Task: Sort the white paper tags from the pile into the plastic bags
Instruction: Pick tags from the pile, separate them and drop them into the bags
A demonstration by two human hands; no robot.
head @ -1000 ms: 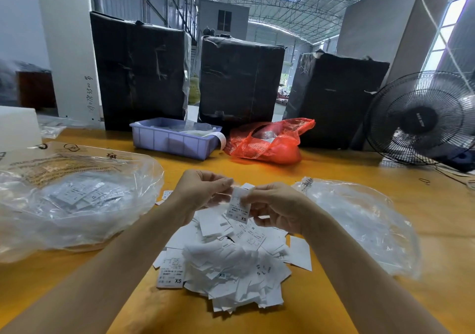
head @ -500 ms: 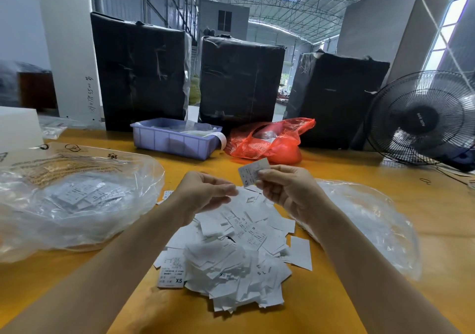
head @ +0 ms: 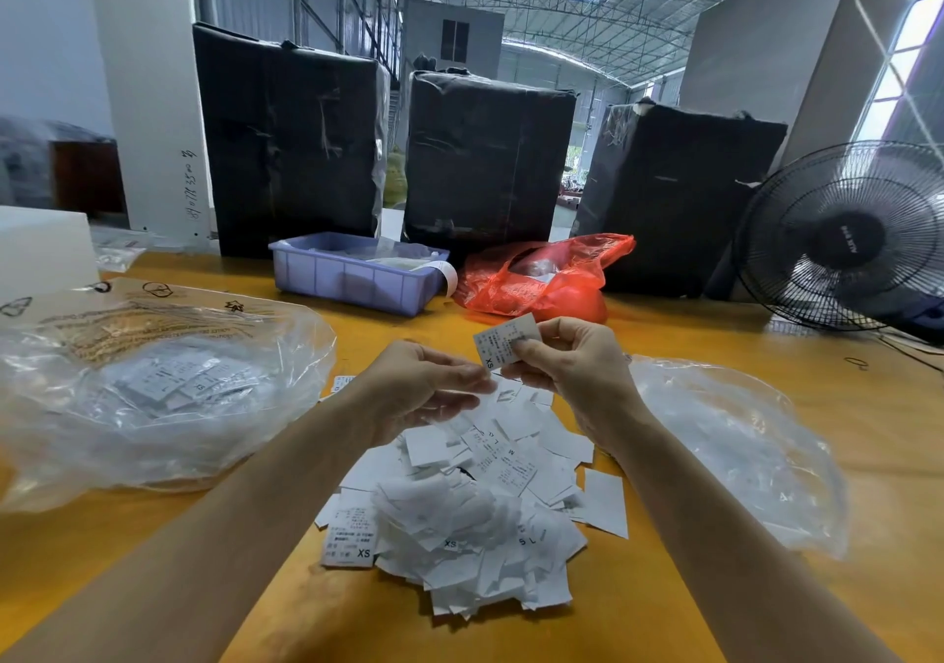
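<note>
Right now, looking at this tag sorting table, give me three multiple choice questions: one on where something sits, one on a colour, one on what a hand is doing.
1. Where is the pile of white tags?
A. in the tray
B. on the table between the clear bags
C. inside the red bag

2. What colour is the tray?
A. green
B. black
C. lilac-blue

3. What is the right hand doing?
A. pinching a tag
B. lying flat
C. gripping the fan

Answers: B, tags lie on bare tabletop; C, its walls show it; A, fingertips hold an XS tag.

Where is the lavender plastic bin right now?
In the head view, the lavender bin sits at the table's far edge, left of the red bag.
</note>
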